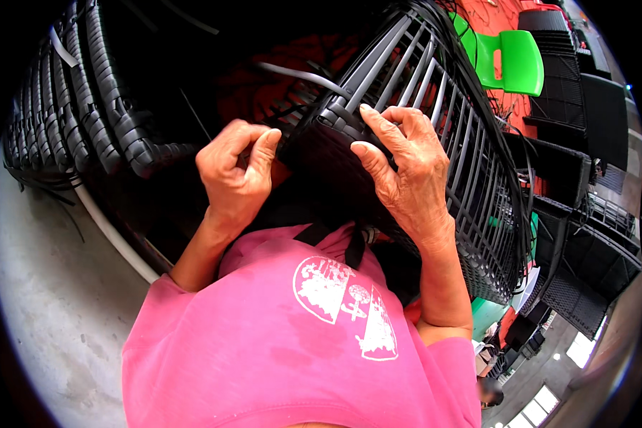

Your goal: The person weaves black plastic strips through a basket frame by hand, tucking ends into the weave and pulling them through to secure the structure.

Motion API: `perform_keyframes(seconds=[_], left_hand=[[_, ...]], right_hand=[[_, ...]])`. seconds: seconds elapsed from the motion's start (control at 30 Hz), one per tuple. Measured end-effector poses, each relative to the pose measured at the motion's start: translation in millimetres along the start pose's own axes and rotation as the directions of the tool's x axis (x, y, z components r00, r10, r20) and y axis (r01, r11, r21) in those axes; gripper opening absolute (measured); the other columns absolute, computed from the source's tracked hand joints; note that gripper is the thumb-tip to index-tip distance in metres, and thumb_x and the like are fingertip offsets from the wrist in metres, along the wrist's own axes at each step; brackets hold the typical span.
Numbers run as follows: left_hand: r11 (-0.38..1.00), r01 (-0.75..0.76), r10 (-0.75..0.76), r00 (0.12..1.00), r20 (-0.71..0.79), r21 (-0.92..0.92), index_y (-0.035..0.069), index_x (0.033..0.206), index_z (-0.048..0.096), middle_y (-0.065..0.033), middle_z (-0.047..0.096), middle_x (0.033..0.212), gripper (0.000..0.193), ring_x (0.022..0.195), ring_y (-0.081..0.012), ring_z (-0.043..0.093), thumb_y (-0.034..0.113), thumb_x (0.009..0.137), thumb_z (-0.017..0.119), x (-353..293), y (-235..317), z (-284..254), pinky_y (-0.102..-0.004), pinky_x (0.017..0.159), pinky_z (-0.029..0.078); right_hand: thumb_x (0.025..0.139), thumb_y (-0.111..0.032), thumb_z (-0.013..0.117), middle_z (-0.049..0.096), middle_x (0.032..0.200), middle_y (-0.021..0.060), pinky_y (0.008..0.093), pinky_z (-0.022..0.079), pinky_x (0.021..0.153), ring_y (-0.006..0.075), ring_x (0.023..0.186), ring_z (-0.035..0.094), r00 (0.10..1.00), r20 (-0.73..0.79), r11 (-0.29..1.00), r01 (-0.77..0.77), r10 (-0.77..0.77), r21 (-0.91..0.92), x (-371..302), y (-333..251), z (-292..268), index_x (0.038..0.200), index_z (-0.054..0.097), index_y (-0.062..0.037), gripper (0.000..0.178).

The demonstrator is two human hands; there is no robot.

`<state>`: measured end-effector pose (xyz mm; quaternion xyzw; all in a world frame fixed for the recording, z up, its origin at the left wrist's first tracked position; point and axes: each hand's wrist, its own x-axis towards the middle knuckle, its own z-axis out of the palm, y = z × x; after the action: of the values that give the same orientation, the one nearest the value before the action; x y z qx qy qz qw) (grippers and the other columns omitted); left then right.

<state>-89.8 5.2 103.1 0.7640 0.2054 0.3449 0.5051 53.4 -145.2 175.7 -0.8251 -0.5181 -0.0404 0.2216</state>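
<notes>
A black wicker furniture frame (455, 114) with long parallel slats slopes away in front of me, its near corner between my hands. My right hand (410, 160) is at that corner, index finger and thumb apart, the index tip at or very near the bar. On the left, my left hand (237, 175) is closed, thumb pressed to its curled fingers; whatever it pinches, if anything, I cannot make out. A flat grey plastic strip (303, 74) sticks out from the frame's corner toward the upper left. Deep shadow hides the space below the corner.
Thick black woven furniture parts (71, 107) stand at the left, by a pale pipe (110, 230) above grey floor. Loose black strands (486, 107) hang along the frame's far side. Beyond are a green plastic chair (518, 63) and stacked black wicker pieces (555, 82).
</notes>
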Motion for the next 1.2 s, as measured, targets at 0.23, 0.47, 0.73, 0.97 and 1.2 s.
perform_keyframes(seconds=[0.23,0.47,0.73,0.97,1.2], left_hand=[[0.988,-0.151,0.152,0.981,0.118,-0.022,0.000,0.101,0.064,-0.0094,0.063,0.099,0.026,0.102,-0.0206,0.055,0.022,0.095,0.053,69,-25,44,-0.0282,0.089,0.041],[0.564,0.560,-0.263,0.818,0.511,-0.606,0.001,0.084,0.066,-0.0002,0.063,0.075,0.028,0.073,-0.0062,0.057,0.028,0.088,0.064,61,-31,41,-0.0208,0.068,0.045],[0.224,0.588,-0.143,0.809,0.570,-0.778,0.000,0.101,0.065,-0.0055,0.067,0.091,0.021,0.081,-0.0099,0.062,0.017,0.091,0.060,40,-38,40,-0.0229,0.078,0.050],[0.139,0.597,-0.175,0.800,0.573,-0.791,0.000,0.097,0.068,-0.0095,0.066,0.105,0.015,0.094,-0.0149,0.062,0.011,0.088,0.062,27,-51,45,-0.0275,0.088,0.048],[0.286,0.492,-0.182,0.870,0.458,-0.822,0.003,0.092,0.068,-0.0089,0.066,0.106,0.014,0.094,-0.0139,0.061,0.015,0.088,0.063,23,-51,54,-0.0275,0.088,0.046]], right_hand=[[0.067,-0.031,0.077,0.053,0.099,0.0136,0.0372,0.044,0.078,0.0291,0.092,0.050,0.993,-0.114,0.999,-0.018,0.023,0.042,-2,-3,0,0.112,0.060,-0.0014,0.057],[0.054,-0.037,0.083,0.051,0.101,0.0119,0.0425,0.039,0.083,0.0300,0.094,0.048,0.986,-0.093,0.989,-0.141,0.136,-0.046,-5,-5,2,0.105,0.054,-0.0032,0.067],[0.056,-0.025,0.082,0.051,0.087,0.0099,0.0396,0.042,0.075,0.0281,0.084,0.049,0.988,0.006,0.988,-0.155,0.155,0.021,-11,-8,1,0.092,0.058,-0.0024,0.049],[0.057,-0.018,0.082,0.051,0.083,0.0104,0.0385,0.044,0.071,0.0292,0.080,0.050,0.988,0.004,0.981,-0.157,0.157,0.115,-15,-9,5,0.090,0.058,-0.0017,0.044],[0.057,-0.020,0.083,0.053,0.088,0.0110,0.0384,0.043,0.075,0.0294,0.084,0.051,0.984,-0.004,0.979,-0.175,0.176,0.103,-16,-9,8,0.097,0.057,-0.0028,0.050]])
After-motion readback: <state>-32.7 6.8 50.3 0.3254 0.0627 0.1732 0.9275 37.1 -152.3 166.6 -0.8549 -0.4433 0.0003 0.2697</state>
